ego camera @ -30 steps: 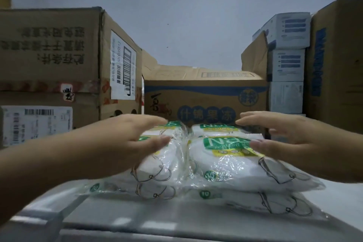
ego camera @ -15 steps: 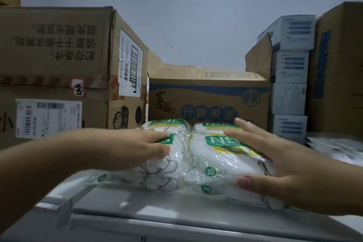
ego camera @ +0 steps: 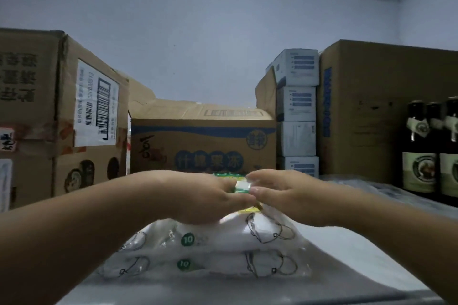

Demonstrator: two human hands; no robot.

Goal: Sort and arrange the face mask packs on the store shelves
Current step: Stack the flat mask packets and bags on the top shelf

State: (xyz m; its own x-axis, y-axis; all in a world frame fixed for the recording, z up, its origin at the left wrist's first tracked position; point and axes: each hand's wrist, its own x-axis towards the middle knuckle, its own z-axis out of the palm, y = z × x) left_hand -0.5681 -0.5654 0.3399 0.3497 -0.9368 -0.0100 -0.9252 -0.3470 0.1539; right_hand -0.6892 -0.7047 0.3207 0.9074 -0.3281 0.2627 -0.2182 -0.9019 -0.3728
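Clear plastic face mask packs [ego camera: 238, 238] with green "10" badges lie stacked on the white top shelf [ego camera: 359, 260], one pile above another. My left hand [ego camera: 203, 200] rests palm down on top of the upper pack, its fingers reaching toward the far end. My right hand [ego camera: 280, 193] comes in from the right, and its fingertips meet the left hand's at the green and white header of the pack. The far ends of the packs are hidden behind both hands.
Large cardboard cartons stand at the left [ego camera: 62, 116], behind the packs [ego camera: 203, 141] and at the right [ego camera: 371, 111]. A column of small white boxes [ego camera: 296, 111] rises beside the right carton. Dark bottles [ego camera: 431, 151] stand at the far right. More plastic packs [ego camera: 366, 186] lie right.
Both hands have moved from the sides of the packs to the top middle, where their fingertips now meet. The view has shifted, bringing the bottles into sight at the right.
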